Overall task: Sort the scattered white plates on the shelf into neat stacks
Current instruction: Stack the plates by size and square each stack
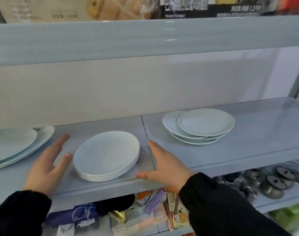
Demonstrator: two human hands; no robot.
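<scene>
A neat stack of several white plates (106, 154) sits near the front edge of the pale blue shelf (247, 133). My left hand (48, 166) is open just left of the stack, fingers spread, not touching it. My right hand (167, 164) is open just right of the stack, thumb low along the shelf's front. To the far right lies an untidy pile of white plates (199, 126), the upper ones shifted off centre. At the far left lie larger white plates (14, 147), overlapping and cut off by the frame.
The shelf above (145, 40) overhangs the plates and carries cardboard boxes (73, 9). Below are packaged goods (145, 212) and metal items with dark round tops (273, 183). A seam (147, 137) splits the shelf between the two right-hand plate groups.
</scene>
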